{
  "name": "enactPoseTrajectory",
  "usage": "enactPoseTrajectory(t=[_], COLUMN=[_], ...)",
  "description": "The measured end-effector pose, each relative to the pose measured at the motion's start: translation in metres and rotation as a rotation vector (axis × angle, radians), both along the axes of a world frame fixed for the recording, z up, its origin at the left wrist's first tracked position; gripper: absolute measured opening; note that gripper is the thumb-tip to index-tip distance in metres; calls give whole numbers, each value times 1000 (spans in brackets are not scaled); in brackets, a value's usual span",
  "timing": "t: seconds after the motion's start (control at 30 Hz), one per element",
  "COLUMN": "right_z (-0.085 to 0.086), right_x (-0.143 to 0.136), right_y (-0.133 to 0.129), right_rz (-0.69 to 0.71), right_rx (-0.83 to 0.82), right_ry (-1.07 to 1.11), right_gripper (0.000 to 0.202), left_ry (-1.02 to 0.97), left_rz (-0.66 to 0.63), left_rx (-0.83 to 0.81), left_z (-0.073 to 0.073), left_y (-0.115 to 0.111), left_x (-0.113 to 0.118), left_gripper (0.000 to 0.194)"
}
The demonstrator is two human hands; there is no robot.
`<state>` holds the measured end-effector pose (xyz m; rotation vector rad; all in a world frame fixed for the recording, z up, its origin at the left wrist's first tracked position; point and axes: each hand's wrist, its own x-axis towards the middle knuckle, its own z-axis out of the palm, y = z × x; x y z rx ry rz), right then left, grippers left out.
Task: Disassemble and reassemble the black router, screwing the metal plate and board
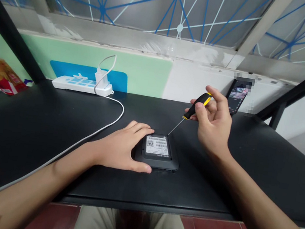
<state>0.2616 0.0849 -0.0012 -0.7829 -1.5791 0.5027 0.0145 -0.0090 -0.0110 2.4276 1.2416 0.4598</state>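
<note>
A flat black device [172,162] with a white printed label [157,146] lies on the black table. My left hand [124,146] grips it from the left side, fingers at its far edge and thumb at its near edge. In my right hand [212,116] is a screwdriver [193,109] with a black and yellow handle, pinched between thumb and fingers. The screwdriver slants down to the left, and its tip meets the device's far right corner. What lies under the tip is too small to make out.
A white power strip [82,85] with a plugged-in charger [101,78] sits at the back left; its white cable [92,135] crosses the table's left side. A bottle [1,72] lies tilted far left. A phone [237,96] leans at the back right.
</note>
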Motion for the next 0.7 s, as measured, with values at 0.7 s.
enactPoseTrajectory(t=[0.7], right_z=[-1], right_x=[2], right_y=[2], right_rz=[-22], right_rx=[15], right_ry=[104], right_gripper=[30], left_ry=[6], left_rz=[0], left_rx=[1], left_z=[1], left_y=[0], left_x=[2], left_gripper=[95])
